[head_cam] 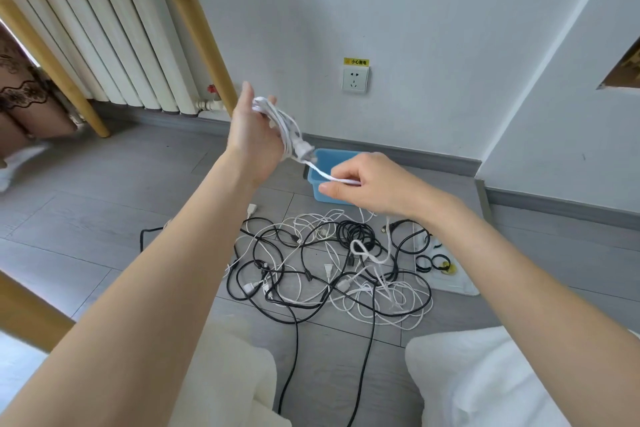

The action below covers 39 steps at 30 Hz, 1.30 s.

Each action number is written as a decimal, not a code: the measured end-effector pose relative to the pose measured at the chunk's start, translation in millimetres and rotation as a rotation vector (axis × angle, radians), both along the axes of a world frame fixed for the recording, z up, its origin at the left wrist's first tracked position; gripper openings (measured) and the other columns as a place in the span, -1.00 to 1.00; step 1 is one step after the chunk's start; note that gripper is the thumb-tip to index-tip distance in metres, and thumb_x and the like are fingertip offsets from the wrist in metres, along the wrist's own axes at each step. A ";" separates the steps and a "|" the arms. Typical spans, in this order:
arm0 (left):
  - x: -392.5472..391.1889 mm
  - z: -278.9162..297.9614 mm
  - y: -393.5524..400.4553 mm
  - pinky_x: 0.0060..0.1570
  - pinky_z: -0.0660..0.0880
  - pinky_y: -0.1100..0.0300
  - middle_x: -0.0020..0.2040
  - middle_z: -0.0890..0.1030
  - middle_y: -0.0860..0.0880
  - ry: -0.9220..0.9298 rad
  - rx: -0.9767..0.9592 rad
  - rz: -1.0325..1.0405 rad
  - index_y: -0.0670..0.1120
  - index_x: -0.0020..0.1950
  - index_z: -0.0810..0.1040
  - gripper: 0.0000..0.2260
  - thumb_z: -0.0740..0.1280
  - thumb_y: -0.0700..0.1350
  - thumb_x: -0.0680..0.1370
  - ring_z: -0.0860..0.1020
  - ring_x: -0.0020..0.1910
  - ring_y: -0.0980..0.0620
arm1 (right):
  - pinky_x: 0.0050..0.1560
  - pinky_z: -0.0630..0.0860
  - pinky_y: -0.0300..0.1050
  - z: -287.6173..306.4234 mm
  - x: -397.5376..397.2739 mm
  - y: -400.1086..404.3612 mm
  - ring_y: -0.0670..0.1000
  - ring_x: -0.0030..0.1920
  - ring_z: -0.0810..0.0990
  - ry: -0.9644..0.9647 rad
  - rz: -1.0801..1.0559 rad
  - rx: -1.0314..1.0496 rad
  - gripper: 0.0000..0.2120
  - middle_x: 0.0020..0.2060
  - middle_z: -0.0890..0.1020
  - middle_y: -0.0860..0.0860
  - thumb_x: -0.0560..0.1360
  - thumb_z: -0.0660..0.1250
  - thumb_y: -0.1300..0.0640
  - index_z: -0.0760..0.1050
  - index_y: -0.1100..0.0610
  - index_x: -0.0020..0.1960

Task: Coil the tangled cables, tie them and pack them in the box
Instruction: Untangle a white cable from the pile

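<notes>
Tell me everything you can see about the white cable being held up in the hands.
The white cable is thin and smooth, plastic-looking, gathered into a loose bundle of loops across the raised left hand. A white plug hangs at the bundle's lower end. From there a tail runs down to the right hand, which pinches it between fingertips above the blue box. It is not tied yet.

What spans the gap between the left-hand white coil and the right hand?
In the head view, a taut white strand runs from the coil to the right hand, crossing the blue box.
</notes>
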<state>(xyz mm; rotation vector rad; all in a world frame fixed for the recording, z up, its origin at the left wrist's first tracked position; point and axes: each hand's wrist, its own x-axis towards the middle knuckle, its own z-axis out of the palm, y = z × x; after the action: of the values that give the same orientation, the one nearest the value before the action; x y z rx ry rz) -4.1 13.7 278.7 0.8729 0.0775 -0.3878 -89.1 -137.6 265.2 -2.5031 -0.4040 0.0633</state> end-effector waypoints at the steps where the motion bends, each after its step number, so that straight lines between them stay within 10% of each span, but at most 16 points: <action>1: -2.6 -2.2 -2.6 0.35 0.26 -0.02 0.49 0.22 -0.16 0.007 0.113 -0.053 -0.14 0.49 0.18 -0.39 -0.04 0.25 0.60 0.27 0.44 -0.13 | -0.43 0.18 -0.24 2.1 0.8 0.1 -0.11 -0.52 0.24 -0.026 0.000 0.029 -0.53 -0.57 0.26 -0.08 0.52 0.29 0.02 0.21 0.05 -0.50; 5: -24.7 -5.0 -19.6 -0.03 0.48 0.19 0.18 0.55 -0.28 -0.110 0.599 -0.480 -0.27 0.34 0.39 -0.23 -0.18 0.33 0.55 0.59 0.08 -0.11 | -0.45 0.19 -0.30 10.4 4.1 -9.7 -0.13 -0.55 0.28 -0.075 -0.034 0.137 -0.55 -0.67 0.32 -0.12 0.44 0.41 0.07 0.33 0.03 -0.56; 7: -32.0 -5.6 -24.6 -0.13 0.41 0.15 -0.19 0.65 -0.21 -0.144 0.572 -0.751 -0.26 0.08 0.52 -0.21 -0.20 0.36 0.52 0.61 -0.27 0.00 | -0.46 0.16 -0.31 13.4 4.8 -15.1 -0.13 -0.54 0.26 -0.057 -0.037 0.158 -0.66 -0.67 0.33 -0.12 0.37 0.48 0.04 0.48 0.11 -0.50; 14: -32.0 -8.5 -15.4 -0.09 0.54 0.17 -0.10 0.64 -0.07 -0.259 0.471 -1.194 -0.21 0.28 0.36 -0.12 0.29 0.43 0.23 0.59 -0.25 0.04 | -0.40 0.22 -0.21 9.3 14.5 -50.3 -0.12 -0.55 0.23 -0.170 -0.261 0.319 -0.57 -0.68 0.31 -0.09 0.45 0.40 0.00 0.42 0.07 -0.55; 18: -36.1 -6.3 -18.6 -0.14 0.49 0.24 -0.48 0.38 0.07 -0.376 0.350 -1.241 -0.21 0.10 0.46 -0.47 0.33 0.22 0.42 0.37 -0.51 0.15 | -0.46 0.19 -0.31 1.2 16.2 -49.1 -0.12 -0.62 0.30 -0.242 -0.381 0.293 -0.51 -0.74 0.33 -0.12 0.52 0.32 0.09 0.31 0.09 -0.56; 21: -34.1 -1.7 -16.3 -0.29 0.47 0.28 -0.57 0.17 0.12 -0.338 0.258 -1.157 -0.12 -0.15 0.52 -0.83 0.23 -0.09 0.58 0.15 -0.61 0.17 | -0.47 0.20 -0.33 -1.5 19.2 -40.4 -0.15 -0.66 0.29 -0.224 -0.455 0.361 -0.48 -0.76 0.33 -0.13 0.56 0.24 0.11 0.28 0.09 -0.57; 30: -12.1 2.5 -13.8 -0.37 0.51 0.30 -0.57 0.14 0.10 -0.136 -0.254 -0.611 -0.13 -0.19 0.42 -0.80 0.15 -0.11 0.59 0.14 -0.63 0.17 | -0.56 0.15 -0.31 -30.1 20.6 -19.3 -0.05 -0.64 0.18 0.370 -0.372 0.344 -0.50 -0.66 0.29 -0.05 0.63 -0.02 0.00 0.37 0.17 -0.41; 39: 3.8 1.2 -10.1 -0.27 0.30 0.22 -0.44 0.33 0.00 0.097 -0.171 0.202 -0.10 -0.24 0.28 -0.66 0.26 0.12 0.54 0.31 -0.46 0.07 | -0.31 0.38 -0.19 -14.9 4.2 7.9 -0.07 -0.44 0.46 0.147 -0.063 -0.066 -0.62 -0.48 0.53 -0.04 0.57 0.17 -0.01 0.47 0.08 -0.37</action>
<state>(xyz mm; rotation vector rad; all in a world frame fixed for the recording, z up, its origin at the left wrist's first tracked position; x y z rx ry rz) -0.3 3.7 280.0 0.6698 0.2172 -0.2439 -84.9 -129.7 250.3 -2.5533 -0.2666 0.2377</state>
